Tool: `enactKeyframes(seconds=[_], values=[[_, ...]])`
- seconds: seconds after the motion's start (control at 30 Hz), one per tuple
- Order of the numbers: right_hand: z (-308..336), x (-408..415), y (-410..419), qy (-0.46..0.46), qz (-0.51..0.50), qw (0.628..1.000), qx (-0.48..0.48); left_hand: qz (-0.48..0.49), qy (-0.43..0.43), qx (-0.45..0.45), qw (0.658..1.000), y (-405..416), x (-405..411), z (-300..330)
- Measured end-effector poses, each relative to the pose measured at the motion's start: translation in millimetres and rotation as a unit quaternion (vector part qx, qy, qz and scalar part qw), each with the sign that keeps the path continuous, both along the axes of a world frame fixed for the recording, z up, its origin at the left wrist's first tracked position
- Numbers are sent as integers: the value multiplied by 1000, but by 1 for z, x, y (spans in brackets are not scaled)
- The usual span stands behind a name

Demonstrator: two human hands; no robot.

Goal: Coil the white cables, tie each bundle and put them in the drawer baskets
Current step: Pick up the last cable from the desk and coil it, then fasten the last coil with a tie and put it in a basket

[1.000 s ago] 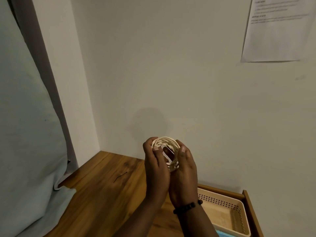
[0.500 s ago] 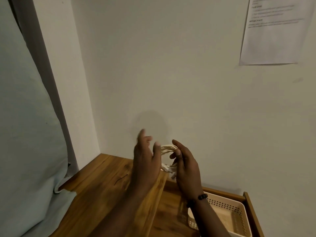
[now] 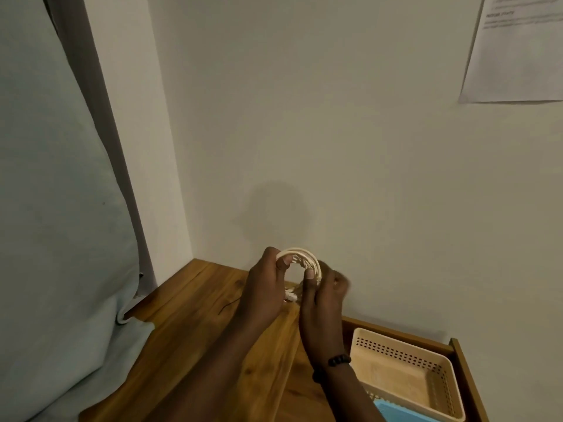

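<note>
Half a second ago the left hand (image 3: 264, 287) was spread and off the coil; it has now come back and pinches the white cable coil (image 3: 300, 263) on its left side, thumb on the front. The right hand (image 3: 324, 295) pinches the right side of the same ring. The coil is held upright above the wooden surface (image 3: 195, 303), its opening facing the camera, and a connector end (image 3: 290, 296) hangs below it between the hands. The beige basket (image 3: 451, 397) in the open drawer lies low to the right, nearer the right hand, so I think that hand should carry the bundle there after tying.
</note>
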State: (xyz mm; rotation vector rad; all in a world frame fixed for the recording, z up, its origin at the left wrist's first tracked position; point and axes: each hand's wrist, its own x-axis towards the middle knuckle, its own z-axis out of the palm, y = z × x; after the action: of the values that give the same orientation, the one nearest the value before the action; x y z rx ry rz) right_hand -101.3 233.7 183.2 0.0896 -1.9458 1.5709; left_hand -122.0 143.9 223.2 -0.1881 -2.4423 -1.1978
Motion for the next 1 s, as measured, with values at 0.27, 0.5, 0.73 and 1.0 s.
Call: enactKeyframes(seconds=[0.27,0.5,0.73,1.0], values=[[-24,-6,-28,-83,62,994,38,-40,-154,138,978,-49,12,-26],[-81,-6,-51,-251,202,946,41,34,-252,256,933,-80,12,-106],[-118,-74,-45,-351,220,910,-34,78,-252,198,944,-119,-42,-152],[-176,-209,-81,-237,142,909,312,147,-262,196,933,-155,-131,-185]])
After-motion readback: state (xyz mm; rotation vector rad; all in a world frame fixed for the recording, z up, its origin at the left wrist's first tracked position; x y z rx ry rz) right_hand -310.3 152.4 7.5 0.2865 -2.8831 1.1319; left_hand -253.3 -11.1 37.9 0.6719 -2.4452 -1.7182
